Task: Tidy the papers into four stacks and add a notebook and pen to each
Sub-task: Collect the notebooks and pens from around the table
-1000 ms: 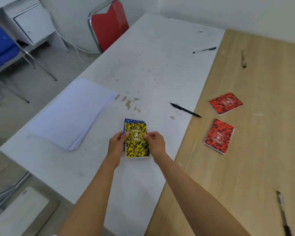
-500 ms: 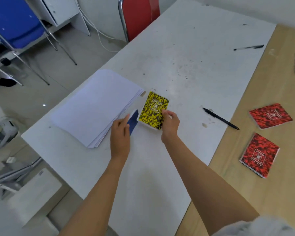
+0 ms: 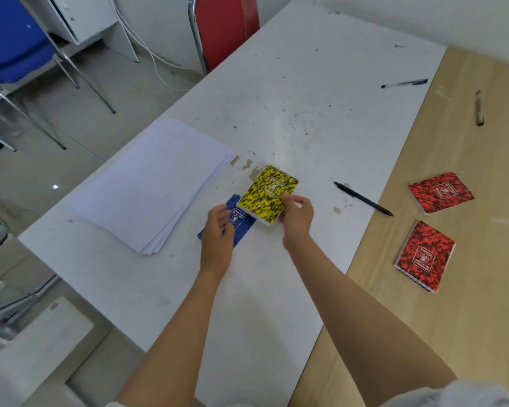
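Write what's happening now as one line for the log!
left hand: on blue notebook | right hand: holds yellow notebook | papers: one stack

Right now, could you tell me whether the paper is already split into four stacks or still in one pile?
Still one pile: the white paper stack lies whole on the white table, its edges slightly fanned.

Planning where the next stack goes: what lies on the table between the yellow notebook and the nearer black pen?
Nothing but bare, stained white tabletop between the yellow notebook and black pen, in the head view.
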